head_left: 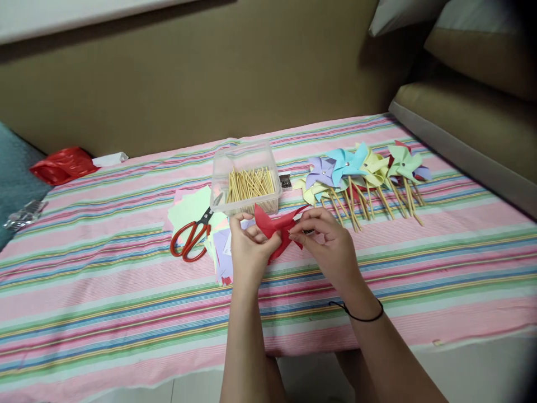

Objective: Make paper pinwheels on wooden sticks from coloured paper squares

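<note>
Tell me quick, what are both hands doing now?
Left hand: closed, holding the red paper.
Right hand: pinched closed at the red paper; what it grips can't be told.

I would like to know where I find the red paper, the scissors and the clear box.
Red paper (274, 224): head view, on its folded middle.
Scissors (205, 217): head view, on the dark metal above the red handles.
Clear box (251, 201): head view, on its front rim.
</note>
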`<move>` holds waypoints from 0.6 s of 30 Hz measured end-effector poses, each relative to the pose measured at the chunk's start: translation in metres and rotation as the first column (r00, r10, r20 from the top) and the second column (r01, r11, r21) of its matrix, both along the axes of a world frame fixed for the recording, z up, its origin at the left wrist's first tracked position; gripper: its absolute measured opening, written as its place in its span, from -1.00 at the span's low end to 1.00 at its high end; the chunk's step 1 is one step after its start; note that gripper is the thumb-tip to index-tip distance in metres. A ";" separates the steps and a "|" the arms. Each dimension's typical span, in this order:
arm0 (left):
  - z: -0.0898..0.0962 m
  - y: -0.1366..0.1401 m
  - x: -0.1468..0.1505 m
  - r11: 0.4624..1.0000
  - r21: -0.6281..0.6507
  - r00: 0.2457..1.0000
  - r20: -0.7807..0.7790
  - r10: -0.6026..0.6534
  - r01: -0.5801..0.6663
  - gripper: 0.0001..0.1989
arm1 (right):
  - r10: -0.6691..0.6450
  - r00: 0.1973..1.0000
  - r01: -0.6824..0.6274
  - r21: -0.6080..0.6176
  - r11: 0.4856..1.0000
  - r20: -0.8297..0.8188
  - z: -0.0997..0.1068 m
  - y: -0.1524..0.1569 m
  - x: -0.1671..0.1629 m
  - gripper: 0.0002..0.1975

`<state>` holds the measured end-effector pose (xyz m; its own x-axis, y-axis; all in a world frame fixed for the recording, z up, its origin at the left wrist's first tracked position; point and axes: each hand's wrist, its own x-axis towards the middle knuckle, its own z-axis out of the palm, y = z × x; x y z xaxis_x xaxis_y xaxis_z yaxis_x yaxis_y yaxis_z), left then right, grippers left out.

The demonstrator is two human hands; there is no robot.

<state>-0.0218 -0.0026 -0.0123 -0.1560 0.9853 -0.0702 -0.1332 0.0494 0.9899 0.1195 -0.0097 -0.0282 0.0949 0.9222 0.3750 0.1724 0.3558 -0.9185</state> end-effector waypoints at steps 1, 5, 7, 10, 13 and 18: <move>0.001 0.000 0.001 1.000 0.012 1.000 0.013 -0.003 0.003 -0.43 | -0.016 1.000 0.016 0.013 1.000 0.019 0.000 0.000 0.000 -0.93; 0.004 -0.001 0.003 0.999 0.047 0.998 0.049 -0.024 0.022 -0.43 | -0.069 0.994 0.067 0.033 0.997 0.090 -0.001 -0.001 -0.002 -0.93; 0.005 -0.001 0.004 0.998 0.063 0.998 0.054 -0.030 0.027 -0.42 | -0.062 0.995 0.062 0.001 0.998 0.074 -0.002 -0.001 -0.002 -0.94; 0.006 -0.002 0.005 0.996 0.079 0.998 0.054 -0.040 0.036 -0.43 | -0.034 0.999 0.035 -0.047 0.998 0.023 -0.003 -0.001 -0.001 -0.95; 0.005 -0.002 0.004 0.996 0.079 0.997 0.051 -0.054 0.049 -0.43 | -0.048 0.998 0.050 -0.038 0.998 0.039 -0.003 0.000 -0.001 -0.96; 0.003 -0.002 0.004 0.994 0.095 0.996 0.062 -0.065 0.059 -0.44 | -0.068 0.996 0.069 -0.012 0.998 0.053 -0.003 0.001 0.000 -0.94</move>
